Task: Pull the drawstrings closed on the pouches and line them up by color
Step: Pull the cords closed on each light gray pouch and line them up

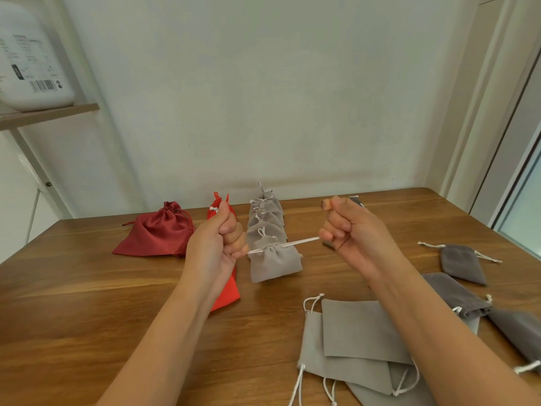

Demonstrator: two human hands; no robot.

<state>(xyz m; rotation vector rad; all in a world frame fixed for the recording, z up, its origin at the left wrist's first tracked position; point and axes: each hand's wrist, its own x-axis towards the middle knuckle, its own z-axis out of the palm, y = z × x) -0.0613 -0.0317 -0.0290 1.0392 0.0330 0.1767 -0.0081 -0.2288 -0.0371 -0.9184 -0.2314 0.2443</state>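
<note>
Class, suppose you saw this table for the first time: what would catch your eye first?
At the centre, the left hand and right hand pull the white strings of a light grey pouch taut. Behind it runs a row of closed grey pouches; a dark red pouch lies far left, flat open grey pouches near right.

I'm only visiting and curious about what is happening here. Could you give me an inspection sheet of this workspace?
Surface: wooden table, brown planks.
Job's things: light grey pouch strung between the hands, its white drawstring taut; closed light grey pouches in a row behind it; bright red pouches, partly hidden behind the left hand; dark red pouch, cinched; flat light grey pouches, near right; dark grey pouches, far right.
Clutter: nothing seen.
Grips: left hand and right hand each clench a drawstring end.
Cables: nothing seen.
Surroundings: pale wall; shelf holding a white container, left; door or window frame, right.
</note>
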